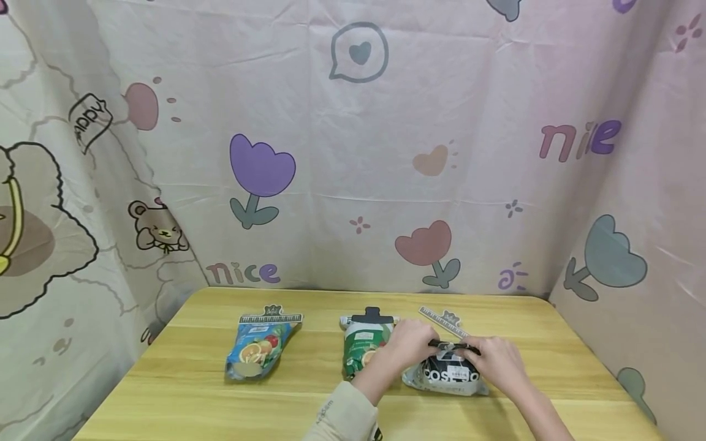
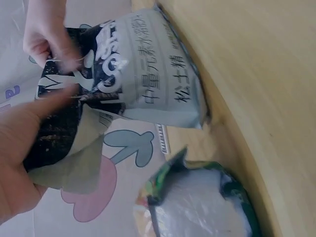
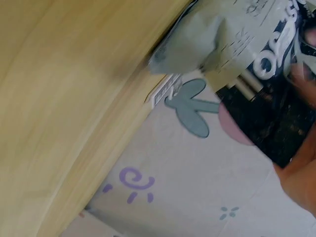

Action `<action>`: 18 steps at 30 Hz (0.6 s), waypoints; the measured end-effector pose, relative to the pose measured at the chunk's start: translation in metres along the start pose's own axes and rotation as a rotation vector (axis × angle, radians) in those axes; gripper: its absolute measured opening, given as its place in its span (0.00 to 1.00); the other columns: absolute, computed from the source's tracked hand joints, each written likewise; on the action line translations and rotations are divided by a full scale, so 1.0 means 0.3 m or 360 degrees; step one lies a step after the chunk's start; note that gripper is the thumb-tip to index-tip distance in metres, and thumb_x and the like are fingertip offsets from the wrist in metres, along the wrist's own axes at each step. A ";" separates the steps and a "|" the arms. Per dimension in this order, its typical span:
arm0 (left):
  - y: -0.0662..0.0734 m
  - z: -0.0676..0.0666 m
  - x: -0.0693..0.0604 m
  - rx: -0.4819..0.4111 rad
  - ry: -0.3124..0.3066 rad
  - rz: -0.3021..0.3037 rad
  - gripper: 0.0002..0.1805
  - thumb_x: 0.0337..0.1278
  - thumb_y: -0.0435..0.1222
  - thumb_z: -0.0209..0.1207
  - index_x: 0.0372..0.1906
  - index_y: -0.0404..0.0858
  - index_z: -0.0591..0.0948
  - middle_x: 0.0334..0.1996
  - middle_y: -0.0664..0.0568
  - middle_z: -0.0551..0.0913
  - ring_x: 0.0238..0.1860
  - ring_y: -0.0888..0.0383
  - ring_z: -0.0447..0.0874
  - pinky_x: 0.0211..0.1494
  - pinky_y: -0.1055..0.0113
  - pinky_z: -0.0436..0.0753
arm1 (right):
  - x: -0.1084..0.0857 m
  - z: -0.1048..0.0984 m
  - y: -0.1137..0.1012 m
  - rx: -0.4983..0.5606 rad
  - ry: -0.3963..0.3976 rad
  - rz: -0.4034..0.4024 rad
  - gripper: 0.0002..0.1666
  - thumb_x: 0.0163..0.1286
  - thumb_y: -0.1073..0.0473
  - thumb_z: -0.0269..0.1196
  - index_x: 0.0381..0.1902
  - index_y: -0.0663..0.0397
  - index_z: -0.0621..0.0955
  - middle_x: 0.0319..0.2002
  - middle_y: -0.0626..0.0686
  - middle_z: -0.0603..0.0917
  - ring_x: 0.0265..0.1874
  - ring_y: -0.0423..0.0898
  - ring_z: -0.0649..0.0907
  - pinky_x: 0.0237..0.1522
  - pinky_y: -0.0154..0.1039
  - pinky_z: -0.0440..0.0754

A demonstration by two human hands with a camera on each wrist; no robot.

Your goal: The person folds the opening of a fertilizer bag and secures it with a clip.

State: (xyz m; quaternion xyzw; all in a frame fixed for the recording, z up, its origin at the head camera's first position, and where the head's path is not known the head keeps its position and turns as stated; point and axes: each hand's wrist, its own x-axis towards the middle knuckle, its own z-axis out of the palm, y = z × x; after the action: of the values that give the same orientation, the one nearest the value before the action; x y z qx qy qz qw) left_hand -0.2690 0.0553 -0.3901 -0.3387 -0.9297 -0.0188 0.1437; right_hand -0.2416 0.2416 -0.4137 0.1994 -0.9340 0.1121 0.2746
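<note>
A black-and-grey plastic bag (image 1: 453,381) with white lettering stands on the table at the right. My left hand (image 1: 410,344) pinches one side of its top edge, and my right hand (image 1: 498,362) pinches the other side. In the left wrist view, the thumb of my left hand (image 2: 17,158) lies over the black top part, which appears folded, with a plain pale flap below it. The right wrist view has my right hand (image 3: 298,173) at the bag's dark corner, partly out of frame. Behind the bag lies a ruler-marked clip (image 1: 444,321), touching neither hand.
A green bag (image 1: 361,349) with a black clip (image 1: 372,315) stands left of my left hand, partly covered by that arm. Farther left is a blue bag (image 1: 258,348) with a ruler-marked clip (image 1: 271,318) on top. A printed curtain (image 1: 331,245) hangs behind the wooden table (image 1: 182,392).
</note>
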 end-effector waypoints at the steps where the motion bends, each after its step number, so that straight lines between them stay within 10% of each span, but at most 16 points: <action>1: -0.002 0.001 -0.001 0.0002 0.0011 0.0017 0.10 0.52 0.53 0.59 0.29 0.56 0.86 0.16 0.68 0.75 0.16 0.70 0.65 0.19 0.76 0.65 | 0.000 -0.001 0.001 0.0007 -0.0024 0.0012 0.06 0.49 0.49 0.71 0.24 0.39 0.84 0.17 0.38 0.78 0.11 0.33 0.63 0.12 0.32 0.60; 18: 0.007 0.010 -0.012 0.0064 0.0068 -0.0002 0.20 0.65 0.54 0.44 0.29 0.55 0.83 0.14 0.65 0.72 0.16 0.67 0.65 0.20 0.73 0.67 | -0.013 -0.010 -0.010 0.0100 -0.0024 0.0106 0.11 0.62 0.51 0.62 0.35 0.50 0.87 0.33 0.52 0.85 0.30 0.55 0.83 0.25 0.49 0.77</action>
State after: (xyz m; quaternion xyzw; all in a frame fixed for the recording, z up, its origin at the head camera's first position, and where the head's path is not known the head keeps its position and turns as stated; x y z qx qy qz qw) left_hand -0.2657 0.0550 -0.3941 -0.3348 -0.9267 -0.0074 0.1703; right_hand -0.2358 0.2413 -0.4132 0.1776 -0.9381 0.1490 0.2574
